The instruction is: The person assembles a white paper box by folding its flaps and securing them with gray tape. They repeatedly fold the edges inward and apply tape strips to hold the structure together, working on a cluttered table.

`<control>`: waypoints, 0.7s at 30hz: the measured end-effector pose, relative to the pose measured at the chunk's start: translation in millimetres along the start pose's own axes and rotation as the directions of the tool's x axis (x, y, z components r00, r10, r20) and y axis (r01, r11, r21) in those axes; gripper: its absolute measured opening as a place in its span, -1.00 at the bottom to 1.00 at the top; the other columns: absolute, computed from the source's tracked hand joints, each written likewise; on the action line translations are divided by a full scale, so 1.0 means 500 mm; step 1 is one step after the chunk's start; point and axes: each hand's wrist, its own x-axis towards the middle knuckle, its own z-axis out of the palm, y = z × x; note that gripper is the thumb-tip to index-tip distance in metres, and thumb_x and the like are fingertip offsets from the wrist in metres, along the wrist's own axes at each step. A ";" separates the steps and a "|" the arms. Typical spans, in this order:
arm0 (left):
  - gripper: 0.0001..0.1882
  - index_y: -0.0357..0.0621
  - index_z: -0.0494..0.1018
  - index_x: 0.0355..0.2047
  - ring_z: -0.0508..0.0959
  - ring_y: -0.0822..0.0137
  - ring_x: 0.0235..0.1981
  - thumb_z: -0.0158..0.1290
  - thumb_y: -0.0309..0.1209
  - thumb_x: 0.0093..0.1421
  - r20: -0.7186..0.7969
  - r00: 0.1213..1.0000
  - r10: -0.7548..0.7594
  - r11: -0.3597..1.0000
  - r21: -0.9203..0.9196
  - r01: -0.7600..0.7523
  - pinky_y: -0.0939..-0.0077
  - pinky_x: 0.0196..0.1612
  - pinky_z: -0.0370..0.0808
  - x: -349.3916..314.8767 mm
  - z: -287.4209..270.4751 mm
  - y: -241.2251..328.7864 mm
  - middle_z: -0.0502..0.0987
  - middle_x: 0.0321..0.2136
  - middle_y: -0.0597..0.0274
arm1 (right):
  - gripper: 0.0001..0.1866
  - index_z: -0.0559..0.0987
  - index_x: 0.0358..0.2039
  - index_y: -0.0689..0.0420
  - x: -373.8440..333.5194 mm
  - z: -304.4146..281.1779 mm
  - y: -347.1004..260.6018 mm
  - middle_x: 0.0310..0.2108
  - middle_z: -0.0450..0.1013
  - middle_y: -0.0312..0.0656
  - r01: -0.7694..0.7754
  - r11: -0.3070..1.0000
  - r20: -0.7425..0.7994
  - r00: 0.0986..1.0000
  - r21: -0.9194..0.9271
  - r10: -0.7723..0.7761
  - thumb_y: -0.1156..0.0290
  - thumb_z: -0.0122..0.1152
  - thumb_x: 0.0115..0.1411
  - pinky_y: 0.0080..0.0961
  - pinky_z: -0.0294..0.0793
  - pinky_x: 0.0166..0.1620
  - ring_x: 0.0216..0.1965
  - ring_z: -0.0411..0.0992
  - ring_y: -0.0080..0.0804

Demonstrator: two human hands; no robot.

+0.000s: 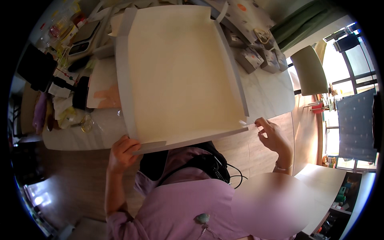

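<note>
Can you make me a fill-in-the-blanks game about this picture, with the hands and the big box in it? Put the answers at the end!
1. The person's ____ hand holds the near-left corner of the big shallow box.
2. The right hand has a bracelet around its ____.
3. The draped cloth beyond the small boxes is dark ____ in colour.

Missing words: left; wrist; green.

A mauve top [182, 202] is worn with a greenish pendant [203, 218], a pale bracelet [283, 168] and a black bag [214, 166] with cables [241, 176].
</note>
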 end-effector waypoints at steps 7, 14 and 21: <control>-0.56 -0.23 0.58 -0.32 0.53 0.11 -0.37 0.28 -0.64 -0.35 0.064 0.998 0.015 1.000 0.023 -0.016 0.29 -0.40 0.52 0.010 -0.014 0.001 0.56 -0.28 0.18 | -0.70 0.64 -0.23 0.15 -0.009 -0.014 -0.046 -0.09 0.56 -0.15 0.224 0.974 -0.306 0.931 0.043 -0.200 0.79 0.29 0.04 -0.31 0.56 -0.35 -0.29 0.60 -0.19; -0.56 -0.24 0.57 -0.32 0.54 0.11 -0.33 0.26 -0.65 -0.35 0.077 0.997 0.027 0.999 0.037 -0.030 0.29 -0.36 0.55 0.017 -0.017 0.008 0.56 -0.27 0.18 | -0.82 0.72 -0.21 0.18 0.104 -0.033 0.038 -0.12 0.63 -0.16 0.428 0.834 -0.028 0.894 0.349 -0.447 0.58 0.41 0.14 -0.54 0.46 -0.41 -0.33 0.56 -0.47; -0.56 -0.22 0.56 -0.35 0.54 0.12 -0.31 0.27 -0.64 -0.38 0.124 0.992 0.011 0.998 0.062 -0.018 0.29 -0.32 0.57 0.015 -0.027 0.002 0.56 -0.27 0.18 | -0.79 0.73 -0.24 0.09 0.232 -0.078 -0.096 0.14 0.48 -0.30 0.560 0.796 0.118 0.828 -0.231 -0.548 0.57 0.42 0.07 -0.24 0.57 -0.17 -0.26 0.58 -0.19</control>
